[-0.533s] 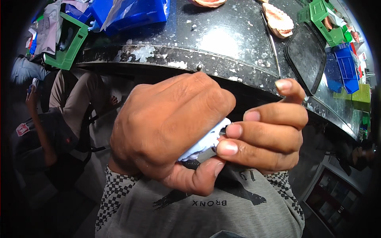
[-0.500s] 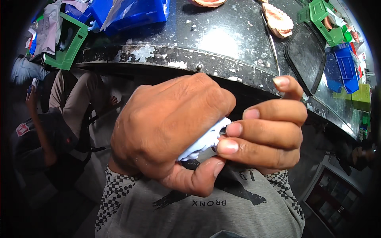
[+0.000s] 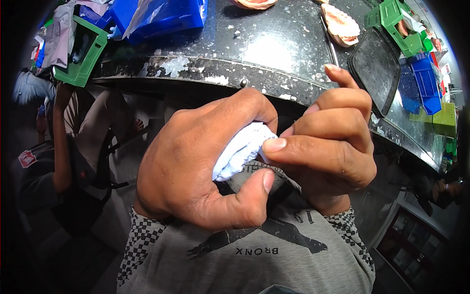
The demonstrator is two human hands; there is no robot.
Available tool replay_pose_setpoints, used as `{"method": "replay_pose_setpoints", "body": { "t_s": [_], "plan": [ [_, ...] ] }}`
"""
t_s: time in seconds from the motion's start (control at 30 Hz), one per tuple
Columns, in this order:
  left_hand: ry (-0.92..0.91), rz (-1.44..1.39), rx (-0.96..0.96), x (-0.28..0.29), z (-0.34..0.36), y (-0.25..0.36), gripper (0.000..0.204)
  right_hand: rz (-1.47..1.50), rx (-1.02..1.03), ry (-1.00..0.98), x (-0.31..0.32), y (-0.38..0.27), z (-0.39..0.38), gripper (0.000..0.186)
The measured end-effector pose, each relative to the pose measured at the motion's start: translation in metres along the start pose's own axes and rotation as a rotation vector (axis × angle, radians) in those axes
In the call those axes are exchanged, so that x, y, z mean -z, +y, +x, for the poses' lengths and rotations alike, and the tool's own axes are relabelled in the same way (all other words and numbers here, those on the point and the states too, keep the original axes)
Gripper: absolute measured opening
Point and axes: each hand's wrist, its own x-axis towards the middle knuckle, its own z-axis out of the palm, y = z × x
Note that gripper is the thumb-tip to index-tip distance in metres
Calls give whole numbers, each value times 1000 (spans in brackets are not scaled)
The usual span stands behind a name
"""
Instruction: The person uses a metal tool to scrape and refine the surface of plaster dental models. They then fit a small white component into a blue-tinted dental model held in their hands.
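A pale blue-white, putty-like lump (image 3: 242,152) with a rough, ragged edge is held in front of my body, below the edge of the table. My left hand (image 3: 191,161) curls over it from the left with its back toward me. That palm hides much of the lump, and the left thumb stands apart below it. On the other side, my right hand (image 3: 333,142) has its thumb and bent forefinger at the lump's right edge. The right little finger sticks up, away from the others. Whatever lies behind the right fingertips is hidden.
On the worn black table (image 3: 215,59) lie a dental cast (image 3: 340,27), a thin metal tool (image 3: 334,54) and a black-rimmed rectangular tray (image 3: 376,71). Green bins (image 3: 81,68) and blue bins (image 3: 159,22) stand around. Another person (image 3: 58,161) sits at the left.
My left hand has turned, exposing more of the lump. My right fingers have bent, and the right thumb has moved up onto the lump's edge. The other person's arm has risen toward the table.
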Motion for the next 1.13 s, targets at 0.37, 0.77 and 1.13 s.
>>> {"method": "replay_pose_setpoints", "body": {
  "t_s": [0.37,0.77,1.13],
  "plan": [
    [-77,-21,94,8,-1,0,45,32,-32,-18,-4,1,3,18],
    [-125,-470,406,16,-26,-26,33,121,-53,-245,-15,8,10,35],
    [682,-129,30,137,-62,-22,48,49,-100,-214,-29,23,41,28]
  ]
}}
